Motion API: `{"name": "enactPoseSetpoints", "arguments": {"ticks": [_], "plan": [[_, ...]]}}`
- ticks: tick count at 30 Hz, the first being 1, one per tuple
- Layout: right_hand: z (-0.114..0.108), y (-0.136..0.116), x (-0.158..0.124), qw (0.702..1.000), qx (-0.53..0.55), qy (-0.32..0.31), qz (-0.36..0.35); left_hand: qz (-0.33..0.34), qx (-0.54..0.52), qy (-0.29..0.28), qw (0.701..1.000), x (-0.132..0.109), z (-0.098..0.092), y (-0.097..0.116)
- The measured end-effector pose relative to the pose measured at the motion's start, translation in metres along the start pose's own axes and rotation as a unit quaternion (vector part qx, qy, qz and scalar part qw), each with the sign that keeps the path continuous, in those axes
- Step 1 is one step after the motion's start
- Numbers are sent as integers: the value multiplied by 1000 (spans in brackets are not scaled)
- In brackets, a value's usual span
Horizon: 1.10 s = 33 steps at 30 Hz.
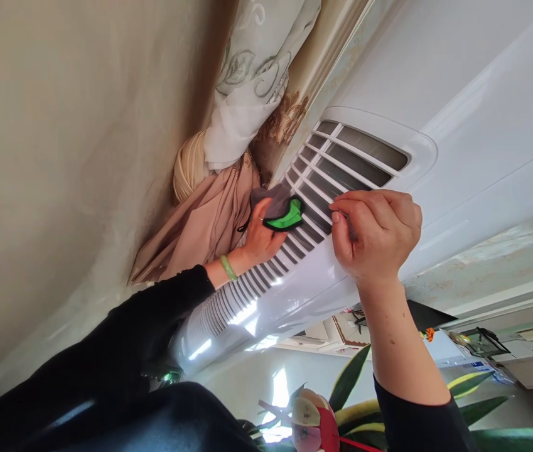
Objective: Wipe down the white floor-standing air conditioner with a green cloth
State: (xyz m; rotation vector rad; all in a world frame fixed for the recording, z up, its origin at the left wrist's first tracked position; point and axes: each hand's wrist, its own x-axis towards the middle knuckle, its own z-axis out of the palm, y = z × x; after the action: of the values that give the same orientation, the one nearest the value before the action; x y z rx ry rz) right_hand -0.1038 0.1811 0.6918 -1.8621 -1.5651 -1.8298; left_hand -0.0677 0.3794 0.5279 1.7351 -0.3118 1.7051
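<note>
A tall white appliance (473, 81) with a slatted grille (323, 169) runs diagonally through the view. My left hand (263, 235), with a green bangle (228, 268) at the wrist, holds a grey cloth (275, 199) with a bright green, black-edged patch against the left edge of the grille. My right hand (376, 229) is at the grille's right side, its thumb and forefinger pinched together by the slats. Whatever may be between those fingertips is too small to make out.
Gathered pink curtain (209, 220) and white embroidered curtain (252, 69) hang just left of the appliance. Below are a plant with long green leaves (351, 376) and a red-wrapped object (327, 427). Furniture and small items stand at the lower right.
</note>
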Motion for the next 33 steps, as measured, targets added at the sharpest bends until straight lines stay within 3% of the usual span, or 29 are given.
{"name": "enactPoseSetpoints", "arguments": {"ticks": [4,9,11,14,18,21,24,26,29,33], "plan": [[0,1,-2,1000,-2,-25,18,5,-5,-8,1000,-6,4,26],[0,1,-1,999,30,4,-12,59,38,3,998,-30,18,66],[-1,2,0,1000,19,6,-18,74,44,1,996,-32,20,66],[-1,2,0,1000,8,4,-19,99,41,4,994,-28,17,50],[-1,1,1,999,12,15,-26,30,2,4,1000,-24,16,44],[-1,1,1,999,7,16,-28,-33,-25,6,999,-30,21,67],[-1,1,1,1000,0,12,-24,-19,-48,-9,999,-36,25,85],[-1,1,1,1000,0,13,-25,22,-33,-12,999,-38,23,82],[-1,1,1,999,2,21,-32,78,11,-4,997,-37,17,58],[0,1,1,999,5,29,-33,61,-10,-12,998,-33,7,25]]}}
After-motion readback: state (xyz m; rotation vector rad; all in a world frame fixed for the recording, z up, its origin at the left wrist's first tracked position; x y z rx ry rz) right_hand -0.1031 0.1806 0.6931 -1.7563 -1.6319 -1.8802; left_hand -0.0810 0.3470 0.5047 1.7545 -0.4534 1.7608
